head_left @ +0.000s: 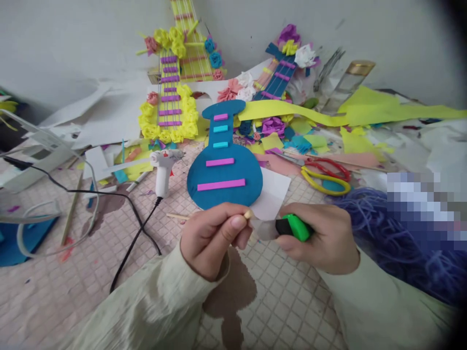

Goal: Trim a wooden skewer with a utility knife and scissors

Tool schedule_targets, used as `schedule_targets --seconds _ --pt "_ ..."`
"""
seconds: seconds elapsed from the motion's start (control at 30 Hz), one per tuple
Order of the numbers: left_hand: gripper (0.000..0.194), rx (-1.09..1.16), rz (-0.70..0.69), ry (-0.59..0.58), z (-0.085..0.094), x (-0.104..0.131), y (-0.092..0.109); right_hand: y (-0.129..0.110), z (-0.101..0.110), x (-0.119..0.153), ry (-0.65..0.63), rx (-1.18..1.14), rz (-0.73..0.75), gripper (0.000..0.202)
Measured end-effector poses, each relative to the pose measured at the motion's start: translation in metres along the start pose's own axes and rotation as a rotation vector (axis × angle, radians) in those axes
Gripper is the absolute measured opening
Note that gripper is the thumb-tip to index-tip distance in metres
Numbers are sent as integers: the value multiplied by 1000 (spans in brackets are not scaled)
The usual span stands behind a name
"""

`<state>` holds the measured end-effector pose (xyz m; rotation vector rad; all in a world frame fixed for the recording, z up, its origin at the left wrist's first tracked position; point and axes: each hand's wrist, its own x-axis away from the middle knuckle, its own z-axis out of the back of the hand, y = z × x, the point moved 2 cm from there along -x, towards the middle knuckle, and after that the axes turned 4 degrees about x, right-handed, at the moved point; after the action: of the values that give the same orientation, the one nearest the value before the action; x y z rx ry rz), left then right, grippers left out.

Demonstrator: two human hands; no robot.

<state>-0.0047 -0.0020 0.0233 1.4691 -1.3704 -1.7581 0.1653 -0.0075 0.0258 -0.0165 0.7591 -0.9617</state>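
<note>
Well to the left of your left hand, white glue gun stands upright, its black cable running toward your left sleeve; best keep that forearm clear of it. Just beyond the left hand, blue guitar-shaped cut-out lies flat with its pink and light-blue strips; judged too near for a slip, so work a little nearer yourself. Left hand: thumb and forefinger pinch a wooden stick, its pale end poking out at the fingertips toward the right hand. Step, as I read it: blade work on that end. Blade is blurred; cannot tell whether it touches the wood. Advisable: expose more stick, draw the left thumb back, cut away from it in short, light strokes. Right hand: fingers wrapped around the green-and-black knife, a firm hold; keep the wrist steady. Beyond the right hand lie scissors; to its right, purple yarn, best kept off the blade's path.
</note>
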Motion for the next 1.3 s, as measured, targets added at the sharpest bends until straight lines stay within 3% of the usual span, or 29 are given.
schedule_targets --seconds 0.23,0.57,0.93,1.3 --pt "21 -165 -2 -42 -2 2 -1 -2 1 0 15 47 23 45" --pt "20 -193 -17 -110 -2 1 0 -1 -1 4 -1 -10 -53 44" --pt "22 -82 -13 -210 -2 2 2 -1 -2 7 -17 -96 -34 49" --pt "23 4 63 -222 1 0 -1 -2 -1 6 4 -58 -4 50"
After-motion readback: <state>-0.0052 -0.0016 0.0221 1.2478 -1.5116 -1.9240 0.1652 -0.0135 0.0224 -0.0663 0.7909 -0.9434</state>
